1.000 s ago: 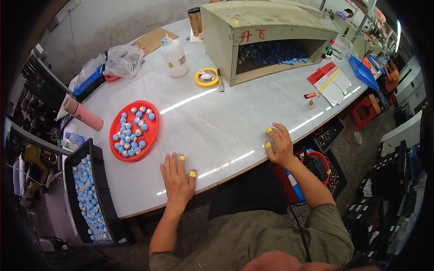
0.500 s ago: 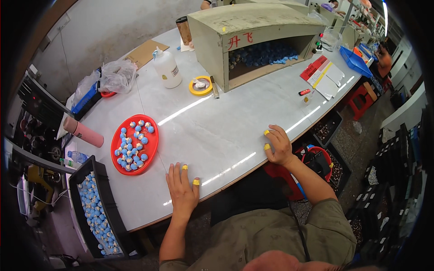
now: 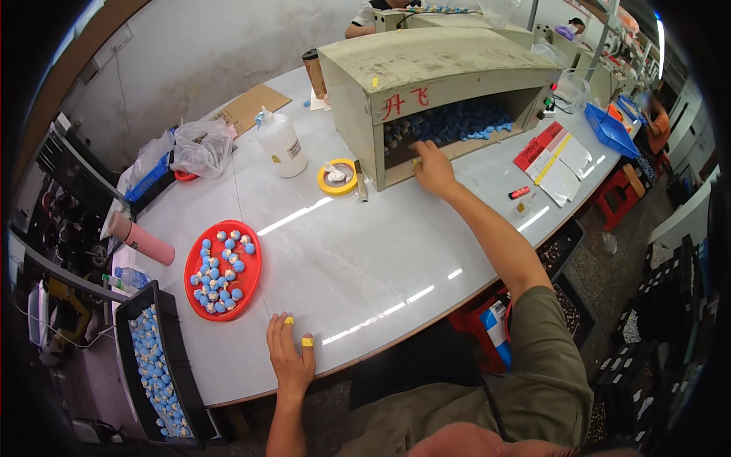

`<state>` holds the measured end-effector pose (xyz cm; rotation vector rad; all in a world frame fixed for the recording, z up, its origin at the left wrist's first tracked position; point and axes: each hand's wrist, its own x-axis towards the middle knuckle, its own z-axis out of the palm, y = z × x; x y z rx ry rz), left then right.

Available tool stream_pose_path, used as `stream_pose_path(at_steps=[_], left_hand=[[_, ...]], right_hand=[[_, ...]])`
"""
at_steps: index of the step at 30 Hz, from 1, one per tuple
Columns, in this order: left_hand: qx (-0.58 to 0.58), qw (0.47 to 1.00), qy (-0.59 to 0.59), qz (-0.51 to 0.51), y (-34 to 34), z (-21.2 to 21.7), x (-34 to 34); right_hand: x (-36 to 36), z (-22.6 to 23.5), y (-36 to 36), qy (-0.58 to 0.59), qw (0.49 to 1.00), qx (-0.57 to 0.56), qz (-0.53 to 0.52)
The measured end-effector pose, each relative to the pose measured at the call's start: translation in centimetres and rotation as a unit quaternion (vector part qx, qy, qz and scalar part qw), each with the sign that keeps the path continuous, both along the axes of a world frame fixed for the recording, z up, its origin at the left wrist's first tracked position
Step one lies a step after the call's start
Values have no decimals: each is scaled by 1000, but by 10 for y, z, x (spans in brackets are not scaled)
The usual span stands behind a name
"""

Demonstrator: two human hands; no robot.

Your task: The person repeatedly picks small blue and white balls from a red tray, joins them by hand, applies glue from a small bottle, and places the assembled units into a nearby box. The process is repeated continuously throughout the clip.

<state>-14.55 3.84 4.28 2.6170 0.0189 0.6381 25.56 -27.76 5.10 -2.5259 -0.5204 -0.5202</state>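
Note:
My left hand point(image 3: 292, 358) lies flat near the table's front edge, fingers stretched out, with yellow tape on two fingers and nothing held. My right hand point(image 3: 435, 169) reaches into the front opening of a beige metal box point(image 3: 449, 65). Its thumb and bent fingers are apart at the left part of the opening, with nothing visible between them. Inside the box lies a heap of small blue pieces point(image 3: 457, 122). Left of my left hand, a red round tray point(image 3: 256, 266) carries several small blue-and-cream balls point(image 3: 215, 286).
A black bin point(image 3: 190, 373) of similar balls stands at the table's left end. On the table are a white squeeze bottle point(image 3: 282, 145), yellow tape roll point(image 3: 326, 189), pink flask point(image 3: 141, 238), papers point(image 3: 552, 161) and a blue tray point(image 3: 611, 131). A person point(image 3: 364, 23) is behind the box.
My right hand has moved from the table's front edge forward and left into the box opening. My left hand stays flat on the table. The view has shifted slightly.

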Motion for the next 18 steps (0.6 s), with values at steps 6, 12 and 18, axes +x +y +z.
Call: stream_pose_path(at_steps=[6, 12, 18], left_hand=[[-5, 1000, 11, 8, 0, 2, 2], [-3, 1000, -25, -11, 3, 0, 0], [-364, 926, 96, -40, -28, 18, 31]], right_hand=[[85, 6, 47, 0, 989, -146, 14], [66, -10, 22, 46, 996, -69, -27], [-54, -1, 11, 170, 918, 290, 210]])
